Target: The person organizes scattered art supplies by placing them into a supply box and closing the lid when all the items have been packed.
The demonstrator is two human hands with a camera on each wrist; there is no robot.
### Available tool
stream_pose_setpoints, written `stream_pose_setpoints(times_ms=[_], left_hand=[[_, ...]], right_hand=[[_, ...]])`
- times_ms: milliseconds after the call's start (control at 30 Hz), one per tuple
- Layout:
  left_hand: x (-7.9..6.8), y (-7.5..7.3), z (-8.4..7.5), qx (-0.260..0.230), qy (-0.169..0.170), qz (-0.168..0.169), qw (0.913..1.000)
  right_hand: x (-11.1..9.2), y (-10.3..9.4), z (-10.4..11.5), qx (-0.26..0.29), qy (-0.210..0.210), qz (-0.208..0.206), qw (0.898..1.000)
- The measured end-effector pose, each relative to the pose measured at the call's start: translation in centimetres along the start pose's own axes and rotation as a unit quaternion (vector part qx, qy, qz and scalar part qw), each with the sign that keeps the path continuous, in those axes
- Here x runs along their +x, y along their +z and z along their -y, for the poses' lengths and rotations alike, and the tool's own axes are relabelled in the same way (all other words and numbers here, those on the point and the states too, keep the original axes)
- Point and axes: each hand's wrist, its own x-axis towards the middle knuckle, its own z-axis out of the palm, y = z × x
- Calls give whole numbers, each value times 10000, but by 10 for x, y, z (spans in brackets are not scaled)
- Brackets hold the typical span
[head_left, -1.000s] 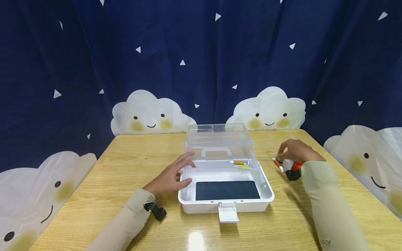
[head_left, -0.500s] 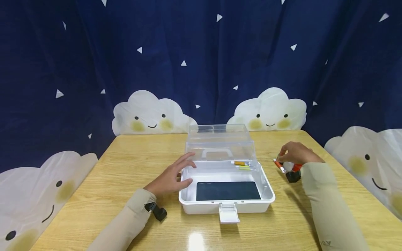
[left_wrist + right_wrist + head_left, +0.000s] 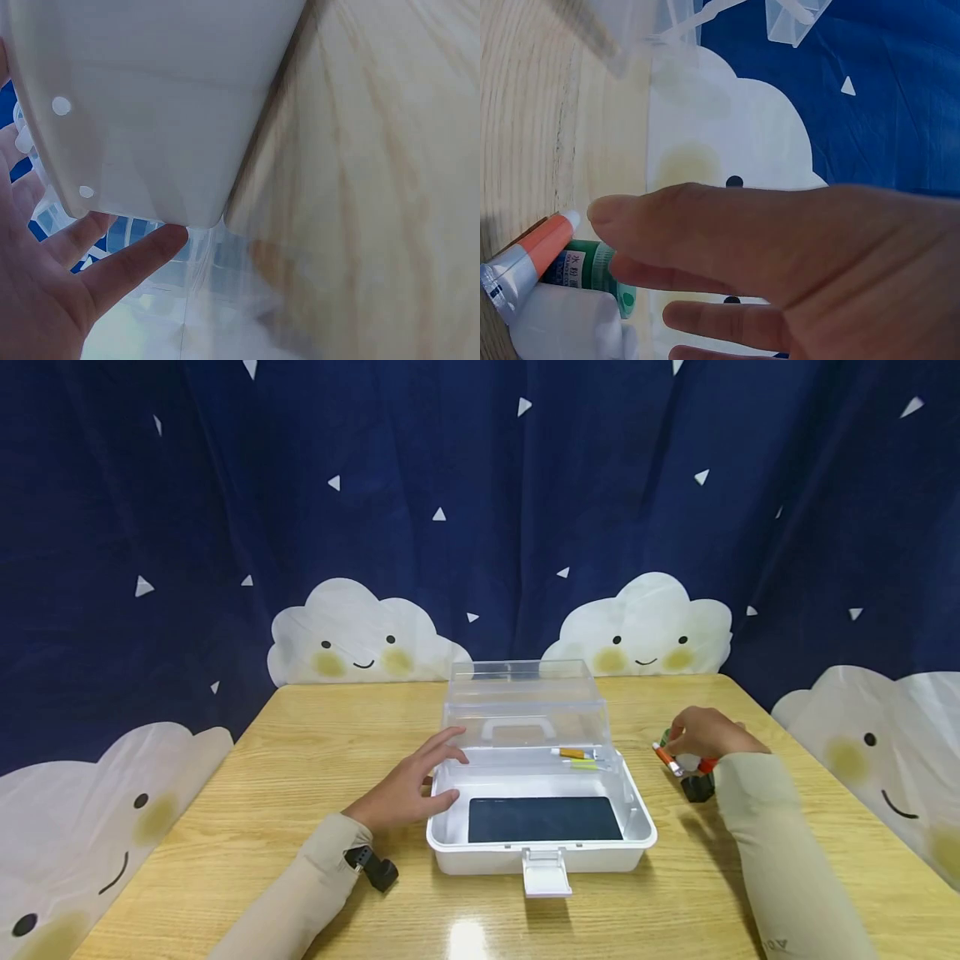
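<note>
In the head view my left hand (image 3: 405, 785) rests at the left rim of a white plastic box (image 3: 540, 858), fingers spread. The left wrist view shows its fingertips against the box wall (image 3: 165, 112). The box's clear lid (image 3: 525, 702) stands raised at the back. Inside lie an orange paint tube (image 3: 572, 753), a yellow tube (image 3: 583, 763) and a dark flat panel (image 3: 543, 820). My right hand (image 3: 701, 733) reaches down at the right; a finger overlaps the green cap of a paint bottle (image 3: 591, 262). Beside that bottle lie an orange-and-silver paint tube (image 3: 544, 246) and a white bottle (image 3: 566, 319).
A red item (image 3: 707, 765) shows partly under my right hand. The box's front latch (image 3: 546, 874) hangs open over the wooden table (image 3: 337, 735). Behind the table hangs a dark blue curtain (image 3: 390, 527) with clouds.
My right hand has shifted slightly, and the green bottle now shows more by its fingertips. The left hand and box stay put; the head view has tilted a little.
</note>
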Motion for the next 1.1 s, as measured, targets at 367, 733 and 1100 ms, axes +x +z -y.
stream_pose_setpoints(times_ms=[367,733,1100], left_hand=[[0,0,1,5,9,-4,10000],[0,-1,2,10,59,-4,10000],[-1,0,2,-1,57,17,10000]], right_hand=[[2,7,1,77,0,86,9999],[5,11,1,28,75,132,9999],[12,19,-7,68,-15,85,9999]])
